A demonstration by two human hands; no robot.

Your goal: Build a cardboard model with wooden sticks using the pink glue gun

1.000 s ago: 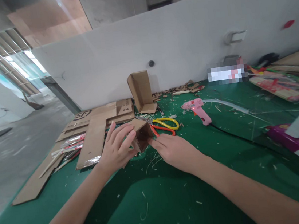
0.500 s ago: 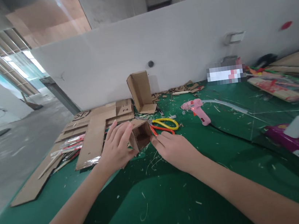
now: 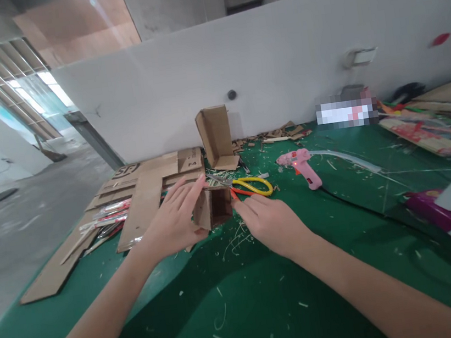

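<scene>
A small open-ended cardboard box point(image 3: 220, 204) is between my two hands, its open end facing me and the inside dark. My left hand point(image 3: 170, 223) grips its left side, with the thumb low and the other fingers over the top. At the right edge of the opening, my right hand point(image 3: 272, 221) has curled fingers pinching the cardboard wall; its fingertips are partly hidden. Just behind the box lie scissors point(image 3: 257, 186) with yellow and orange handles. To the right rests a pink glue gun point(image 3: 303, 168) with a clear glue stick in its back.
A bent cardboard piece point(image 3: 217, 137) stands against the white wall point(image 3: 278, 62). Flat cardboard sheets point(image 3: 146, 196) and wrapped sticks point(image 3: 109, 217) lie left. A purple tool point(image 3: 448, 217) sits far right. Scraps and shavings litter the green table point(image 3: 195, 317).
The box has turned slightly, its opening facing me more squarely. Both hands still hold it. The view has shifted slightly.
</scene>
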